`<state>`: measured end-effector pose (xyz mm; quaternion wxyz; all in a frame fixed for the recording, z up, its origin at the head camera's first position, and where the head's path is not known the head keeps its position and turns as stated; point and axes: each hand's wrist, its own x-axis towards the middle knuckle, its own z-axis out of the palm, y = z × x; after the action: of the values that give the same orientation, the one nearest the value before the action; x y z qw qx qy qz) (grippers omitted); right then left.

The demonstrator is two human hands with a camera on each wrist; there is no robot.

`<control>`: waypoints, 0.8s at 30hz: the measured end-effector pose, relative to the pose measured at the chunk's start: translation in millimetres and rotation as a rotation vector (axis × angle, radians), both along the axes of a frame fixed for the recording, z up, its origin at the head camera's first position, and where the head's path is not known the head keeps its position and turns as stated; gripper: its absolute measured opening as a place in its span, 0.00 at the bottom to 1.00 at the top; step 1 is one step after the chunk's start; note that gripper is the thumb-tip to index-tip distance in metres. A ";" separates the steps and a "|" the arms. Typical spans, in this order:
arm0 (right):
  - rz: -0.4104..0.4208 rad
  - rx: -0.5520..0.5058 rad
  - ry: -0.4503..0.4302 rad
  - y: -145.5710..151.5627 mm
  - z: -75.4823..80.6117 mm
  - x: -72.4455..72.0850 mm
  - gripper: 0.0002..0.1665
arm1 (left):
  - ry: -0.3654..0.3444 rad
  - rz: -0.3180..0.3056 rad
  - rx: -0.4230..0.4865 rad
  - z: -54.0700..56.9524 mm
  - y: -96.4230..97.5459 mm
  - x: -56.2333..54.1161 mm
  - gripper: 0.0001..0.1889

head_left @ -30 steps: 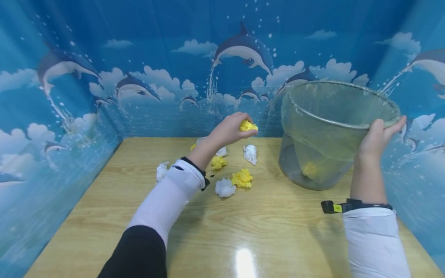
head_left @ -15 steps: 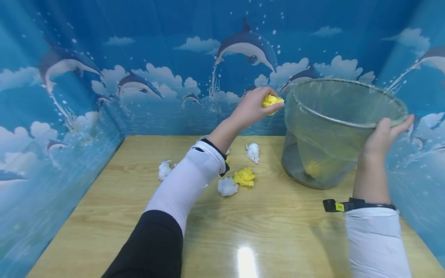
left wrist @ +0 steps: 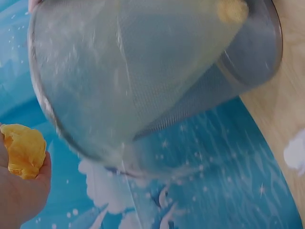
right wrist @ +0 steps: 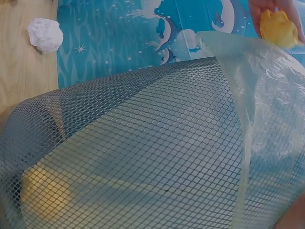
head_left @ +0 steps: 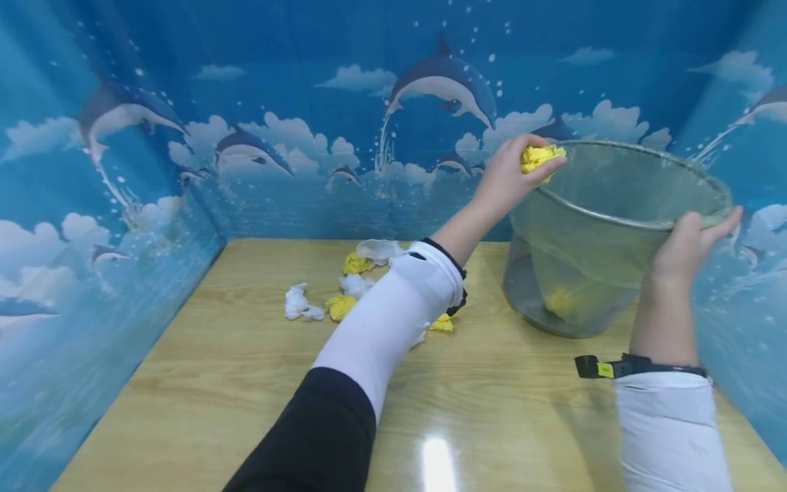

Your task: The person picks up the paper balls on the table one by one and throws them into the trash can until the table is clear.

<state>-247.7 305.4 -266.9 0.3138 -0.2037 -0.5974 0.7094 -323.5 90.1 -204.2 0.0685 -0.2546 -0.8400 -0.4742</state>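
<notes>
Head view, left to right: blue dolphin backdrop [head_left: 258, 205] spans the sides and rear of the wooden desk [head_left: 233, 389]. Left of center on the desk: white wad [head_left: 296, 302], then yellow wad [head_left: 340, 307] next to it. Just above: second white wad [head_left: 354, 284] and second yellow wad [head_left: 356, 263], with a translucent piece [head_left: 380, 250] beside that. White-and-black left sleeve [head_left: 381, 328] runs up the middle, partly covering a third yellow wad [head_left: 443, 323].

Upper right: left hand [head_left: 513, 171] has its fingers curled round the held yellow wad [head_left: 541, 160], at the bin rim's left side; can't tell if it touches the rim. Mesh bin [head_left: 522, 294] stands right of center, pale liner [head_left: 572, 212] folded over its rim; a yellow lump [head_left: 561, 301] shows through low inside. Far right: right hand [head_left: 679, 249] holds the rim, thumb on the near side. Black strap [head_left: 633, 365] at that wrist.
</notes>
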 end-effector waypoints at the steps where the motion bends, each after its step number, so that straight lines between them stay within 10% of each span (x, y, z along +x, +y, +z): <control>1: 0.018 -0.009 -0.003 -0.2 1.1 1.0 0.42 | -0.001 0.010 -0.011 0.5 5.1 1.1 0.23; 10: 0.061 -0.025 -0.005 2.6 1.1 1.5 0.42 | 0.031 -0.040 -0.143 1.2 38.7 10.6 0.20; 24: 0.059 -0.025 0.005 4.6 0.3 0.8 0.42 | 0.048 -0.091 -0.223 -4.4 40.3 12.8 0.21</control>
<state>-246.9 310.0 -266.6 0.2916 -0.1879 -0.5933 0.7264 -310.7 130.4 -208.6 0.0384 -0.3098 -0.8733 -0.3739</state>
